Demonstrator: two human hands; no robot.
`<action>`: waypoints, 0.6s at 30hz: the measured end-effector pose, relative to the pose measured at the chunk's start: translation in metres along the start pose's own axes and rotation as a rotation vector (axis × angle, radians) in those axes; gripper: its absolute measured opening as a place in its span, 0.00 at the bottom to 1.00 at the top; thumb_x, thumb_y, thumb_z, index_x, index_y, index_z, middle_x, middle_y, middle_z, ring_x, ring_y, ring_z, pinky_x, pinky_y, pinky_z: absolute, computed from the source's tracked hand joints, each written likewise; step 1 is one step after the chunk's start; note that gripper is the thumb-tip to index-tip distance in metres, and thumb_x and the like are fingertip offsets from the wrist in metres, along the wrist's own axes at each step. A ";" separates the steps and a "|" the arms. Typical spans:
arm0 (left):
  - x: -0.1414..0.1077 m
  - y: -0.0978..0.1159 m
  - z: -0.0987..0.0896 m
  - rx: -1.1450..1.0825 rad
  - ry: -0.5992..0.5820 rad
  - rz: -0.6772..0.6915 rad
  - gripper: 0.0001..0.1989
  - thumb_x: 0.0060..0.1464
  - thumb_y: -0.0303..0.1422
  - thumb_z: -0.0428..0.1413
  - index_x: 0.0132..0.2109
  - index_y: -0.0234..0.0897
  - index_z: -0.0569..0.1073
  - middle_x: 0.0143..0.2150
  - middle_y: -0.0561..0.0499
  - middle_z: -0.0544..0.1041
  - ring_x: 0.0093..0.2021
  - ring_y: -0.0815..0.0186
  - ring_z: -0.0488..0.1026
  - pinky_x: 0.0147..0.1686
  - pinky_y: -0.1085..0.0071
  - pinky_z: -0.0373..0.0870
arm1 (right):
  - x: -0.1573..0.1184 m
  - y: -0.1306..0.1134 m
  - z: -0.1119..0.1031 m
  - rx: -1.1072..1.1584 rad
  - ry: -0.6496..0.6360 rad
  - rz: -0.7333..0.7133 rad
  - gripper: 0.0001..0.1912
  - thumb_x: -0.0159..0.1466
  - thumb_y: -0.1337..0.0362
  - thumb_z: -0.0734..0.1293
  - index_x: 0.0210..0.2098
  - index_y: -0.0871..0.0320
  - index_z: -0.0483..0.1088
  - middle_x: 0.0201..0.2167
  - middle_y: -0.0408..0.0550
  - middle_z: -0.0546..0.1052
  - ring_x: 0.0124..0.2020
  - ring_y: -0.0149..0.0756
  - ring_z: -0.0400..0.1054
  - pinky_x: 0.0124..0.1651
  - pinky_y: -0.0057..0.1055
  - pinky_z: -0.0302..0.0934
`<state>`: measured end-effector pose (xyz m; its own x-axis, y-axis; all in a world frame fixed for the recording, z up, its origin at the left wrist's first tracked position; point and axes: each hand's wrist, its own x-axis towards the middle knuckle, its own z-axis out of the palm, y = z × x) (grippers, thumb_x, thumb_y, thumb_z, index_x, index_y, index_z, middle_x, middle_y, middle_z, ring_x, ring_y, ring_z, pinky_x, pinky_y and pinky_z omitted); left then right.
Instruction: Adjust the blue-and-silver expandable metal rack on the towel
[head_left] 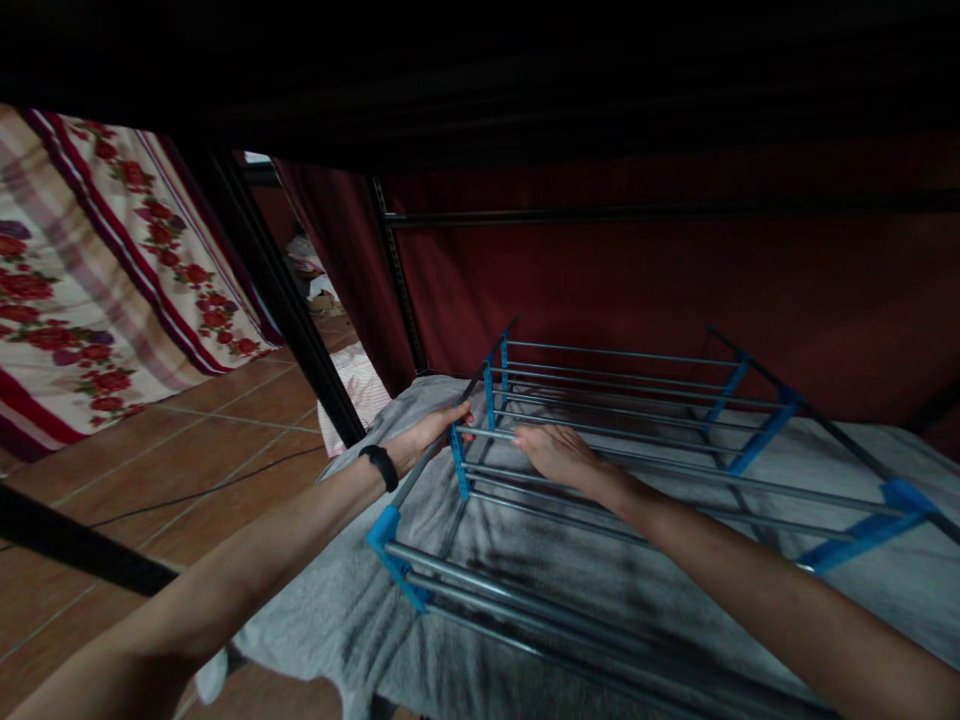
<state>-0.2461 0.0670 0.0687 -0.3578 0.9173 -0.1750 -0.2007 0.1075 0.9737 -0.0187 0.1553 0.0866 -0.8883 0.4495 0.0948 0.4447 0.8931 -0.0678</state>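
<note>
A shoe rack of grey metal tubes (480, 592) with blue plastic connectors (825, 540) lies on its side across a grey blanket (300, 620). My left hand (439, 428), with a black band on its wrist, is closed around the rack's near-left side pole at a blue connector; part of its fingers is hidden behind the pole. Just to the right, my right hand (553, 452) is curled over a horizontal tube close to that same connector. Several parallel tubes run from there toward the connectors on the right.
A black metal frame post (300, 310) stands at the left, and a dark surface hangs overhead. Dark red cloth (600, 280) covers the back. Beyond the post are a tiled floor (247, 440) with a thin cable and a floral curtain (112, 270).
</note>
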 end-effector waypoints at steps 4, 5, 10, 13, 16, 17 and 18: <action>-0.001 0.001 0.000 0.023 0.011 -0.013 0.13 0.51 0.41 0.63 0.31 0.33 0.77 0.30 0.47 0.75 0.29 0.63 0.70 0.31 0.69 0.70 | 0.003 0.003 -0.003 0.030 -0.049 -0.004 0.20 0.73 0.57 0.50 0.44 0.54 0.71 0.40 0.49 0.79 0.42 0.39 0.74 0.40 0.29 0.59; -0.001 0.001 0.000 0.029 0.008 -0.017 0.14 0.51 0.41 0.63 0.31 0.34 0.76 0.29 0.47 0.75 0.29 0.63 0.70 0.31 0.69 0.70 | 0.004 0.003 -0.004 0.036 -0.063 -0.007 0.20 0.73 0.57 0.50 0.44 0.54 0.71 0.40 0.49 0.79 0.42 0.38 0.74 0.39 0.29 0.58; 0.001 0.000 -0.002 0.040 -0.011 -0.023 0.14 0.50 0.43 0.64 0.30 0.34 0.76 0.28 0.48 0.74 0.29 0.63 0.69 0.31 0.69 0.69 | 0.004 0.003 -0.006 0.051 -0.073 0.011 0.21 0.73 0.57 0.50 0.46 0.54 0.72 0.40 0.49 0.79 0.42 0.38 0.73 0.39 0.29 0.58; 0.002 -0.001 -0.002 0.027 0.006 -0.025 0.14 0.49 0.42 0.64 0.30 0.34 0.76 0.29 0.48 0.74 0.30 0.63 0.70 0.30 0.69 0.69 | 0.004 0.003 -0.006 0.069 -0.082 0.009 0.21 0.72 0.57 0.50 0.45 0.54 0.72 0.40 0.49 0.79 0.42 0.38 0.73 0.39 0.28 0.58; 0.003 -0.002 -0.001 0.027 0.006 -0.034 0.14 0.50 0.42 0.64 0.30 0.35 0.75 0.29 0.48 0.74 0.30 0.63 0.70 0.30 0.69 0.68 | 0.006 0.003 -0.007 0.088 -0.087 0.003 0.21 0.72 0.57 0.51 0.45 0.54 0.73 0.42 0.49 0.79 0.42 0.38 0.73 0.39 0.28 0.58; 0.003 -0.002 -0.001 0.036 0.001 -0.037 0.14 0.50 0.43 0.64 0.31 0.35 0.75 0.28 0.48 0.74 0.29 0.64 0.69 0.31 0.69 0.68 | 0.007 0.003 -0.006 0.089 -0.090 0.001 0.20 0.72 0.57 0.51 0.45 0.54 0.73 0.42 0.49 0.79 0.43 0.38 0.73 0.38 0.28 0.58; 0.003 -0.002 -0.001 0.048 -0.001 -0.040 0.15 0.50 0.44 0.63 0.31 0.35 0.75 0.28 0.49 0.74 0.29 0.64 0.69 0.31 0.69 0.68 | 0.007 0.004 -0.006 0.088 -0.094 -0.002 0.20 0.72 0.58 0.51 0.45 0.54 0.73 0.42 0.49 0.79 0.43 0.38 0.73 0.38 0.28 0.58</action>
<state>-0.2479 0.0693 0.0655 -0.3491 0.9123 -0.2142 -0.1709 0.1627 0.9718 -0.0229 0.1622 0.0930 -0.8979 0.4402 0.0021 0.4345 0.8872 -0.1554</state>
